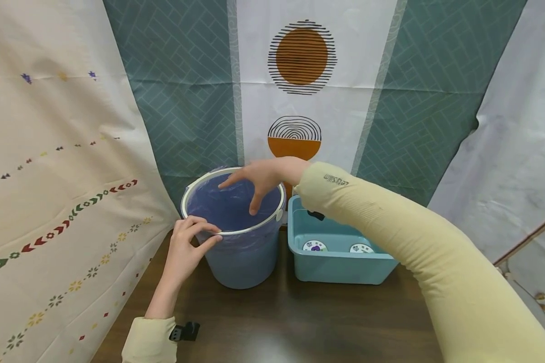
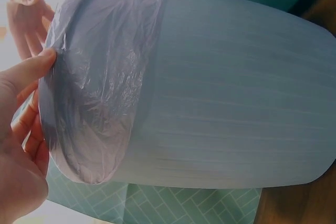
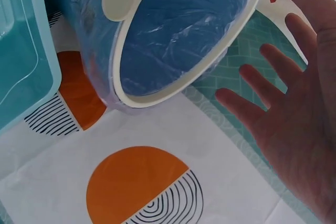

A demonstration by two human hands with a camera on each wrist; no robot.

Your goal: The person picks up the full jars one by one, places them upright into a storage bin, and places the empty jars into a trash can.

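A blue-grey trash bin (image 1: 241, 267) stands upright, lined with a thin translucent bag (image 1: 224, 201). The bag's edge folds down over the outside of the bin, and a white ring (image 1: 250, 229) sits round the mouth. My left hand (image 1: 186, 249) pinches the near-left rim between thumb and fingers; in the left wrist view the thumb (image 2: 34, 69) presses on the outer side. Above the mouth hovers my right hand (image 1: 264, 179), fingers spread, holding nothing. From the right wrist view, that hand (image 3: 299, 108) is apart from the ring.
To the bin's right stands a turquoise basin (image 1: 340, 269) with two round stickers inside, partly covered by my right sleeve (image 1: 390, 222). Both rest on a dark wooden surface (image 1: 272, 322). Patterned cloths (image 1: 186, 101) hang behind and on both sides.
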